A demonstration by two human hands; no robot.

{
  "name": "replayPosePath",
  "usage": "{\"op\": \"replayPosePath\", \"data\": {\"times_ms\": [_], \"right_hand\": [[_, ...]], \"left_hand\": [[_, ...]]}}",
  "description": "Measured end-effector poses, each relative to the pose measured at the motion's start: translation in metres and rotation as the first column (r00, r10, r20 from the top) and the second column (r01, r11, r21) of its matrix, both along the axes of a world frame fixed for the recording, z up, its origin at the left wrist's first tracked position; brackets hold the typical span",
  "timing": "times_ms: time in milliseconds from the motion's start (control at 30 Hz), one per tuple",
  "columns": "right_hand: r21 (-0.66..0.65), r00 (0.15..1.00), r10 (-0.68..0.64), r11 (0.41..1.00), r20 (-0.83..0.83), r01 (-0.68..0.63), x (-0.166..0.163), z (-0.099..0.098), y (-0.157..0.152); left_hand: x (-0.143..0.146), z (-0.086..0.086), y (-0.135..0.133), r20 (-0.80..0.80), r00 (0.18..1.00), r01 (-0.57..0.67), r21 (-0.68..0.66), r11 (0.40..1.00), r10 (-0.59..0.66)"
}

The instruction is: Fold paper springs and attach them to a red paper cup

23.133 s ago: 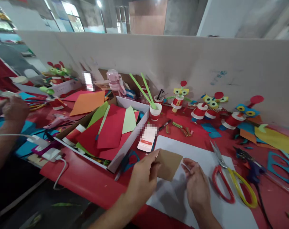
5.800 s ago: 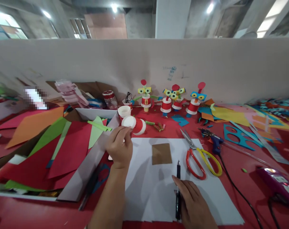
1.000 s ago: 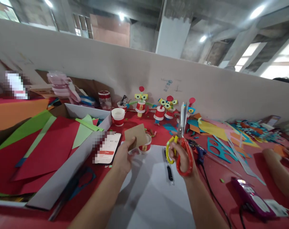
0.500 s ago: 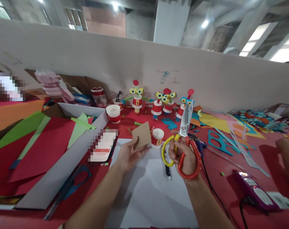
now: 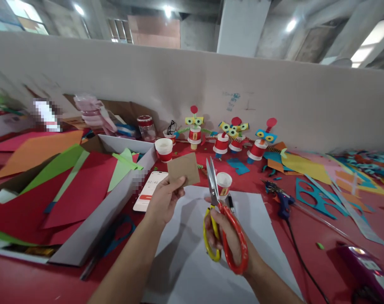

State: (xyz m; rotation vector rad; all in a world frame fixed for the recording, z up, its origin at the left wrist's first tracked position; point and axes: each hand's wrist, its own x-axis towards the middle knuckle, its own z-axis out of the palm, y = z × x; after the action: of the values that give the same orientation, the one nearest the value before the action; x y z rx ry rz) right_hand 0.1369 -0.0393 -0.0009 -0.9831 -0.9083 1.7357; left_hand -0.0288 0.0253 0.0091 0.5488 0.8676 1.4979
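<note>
My left hand [image 5: 166, 198] pinches a square of brown cardboard [image 5: 184, 169] by its lower edge, thumb on the near face. Wrapped in the handles of the scissors [image 5: 213, 185], my right hand [image 5: 223, 230] holds them with the blades upward and slightly apart, just right of the cardboard and not touching it. One handle is yellow, the other red. Behind the blades a small red-and-white paper cup [image 5: 224, 184] stands at the far edge of a white sheet [image 5: 192, 270]. A black pen [image 5: 231, 203] lies partly hidden behind my right hand.
Paper-cup figures [image 5: 194, 134] stand along the white partition [image 5: 131, 80]. A box of coloured paper [image 5: 84, 236] and a phone [image 5: 144, 198] are on the left. On the right lie a glue gun [image 5: 284, 204] with its cord, blue cut-outs [image 5: 309, 198] and a purple device [image 5: 366, 268].
The scissors have moved left and down, closer to the cardboard, and their blades now show a gap. My left hand has turned the cardboard flatter to view. The whole scene has shifted right.
</note>
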Motion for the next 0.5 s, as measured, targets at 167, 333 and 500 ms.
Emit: {"op": "replayPosePath", "data": {"times_ms": [167,333,500], "right_hand": [[0.053,0.986,0.167,0.984,0.012,-0.167,0.003,-0.019,0.006],[0.061,0.982,0.189,0.98,0.0,-0.188,0.007,-0.024,0.01],[0.047,0.981,0.193,0.98,-0.01,-0.192,0.007,-0.011,0.003]], "left_hand": [[-0.006,0.004,-0.003,-0.002,0.984,0.178,-0.062,0.982,-0.179],[-0.006,0.01,-0.007,-0.044,0.973,0.224,-0.037,0.974,-0.226],[-0.003,0.01,-0.008,-0.071,0.973,0.22,-0.021,0.975,-0.221]]}}
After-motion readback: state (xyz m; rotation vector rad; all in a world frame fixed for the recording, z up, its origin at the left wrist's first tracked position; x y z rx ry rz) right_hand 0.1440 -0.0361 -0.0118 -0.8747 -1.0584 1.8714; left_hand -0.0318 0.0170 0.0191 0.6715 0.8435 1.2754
